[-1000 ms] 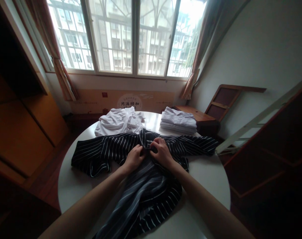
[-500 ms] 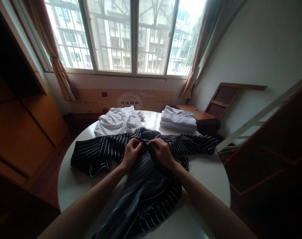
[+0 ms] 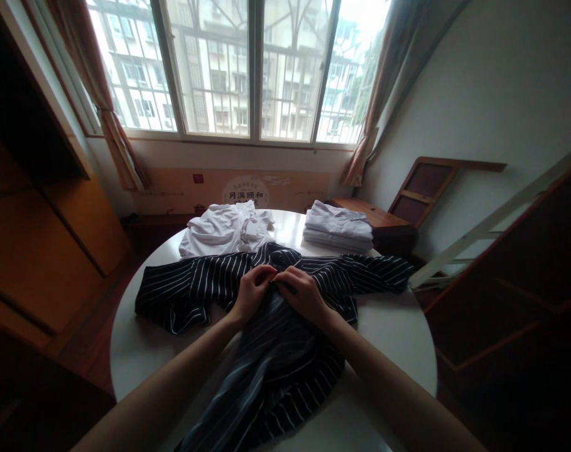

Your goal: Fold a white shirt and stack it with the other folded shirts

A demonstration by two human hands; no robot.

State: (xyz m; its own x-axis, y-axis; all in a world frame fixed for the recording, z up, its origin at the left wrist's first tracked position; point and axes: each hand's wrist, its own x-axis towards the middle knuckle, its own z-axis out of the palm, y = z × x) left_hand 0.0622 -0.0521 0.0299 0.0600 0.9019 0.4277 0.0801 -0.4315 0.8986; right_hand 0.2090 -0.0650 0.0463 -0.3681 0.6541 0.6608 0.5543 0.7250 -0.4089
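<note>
A black shirt with white stripes (image 3: 219, 276) lies spread over the round white table (image 3: 139, 364), sleeves out to both sides and its lower part hanging toward me. Just below the collar, my left hand (image 3: 253, 290) pinches one front edge of the shirt. My right hand (image 3: 301, 292) pinches the other edge right beside it, and the fingertips of both hands meet. Whatever small part of the cloth sits between the fingertips is hidden.
Behind the shirt lies a loose heap of white clothing (image 3: 223, 229). To its right is a neat stack of folded white clothes (image 3: 338, 226). A low wooden cabinet (image 3: 374, 213) stands past the table, and a pale ladder-like frame (image 3: 464, 242) leans at the right.
My hands have come together, closing the small gap between them and drawing the shirt's two front edges to one point. The white clothes have not moved.
</note>
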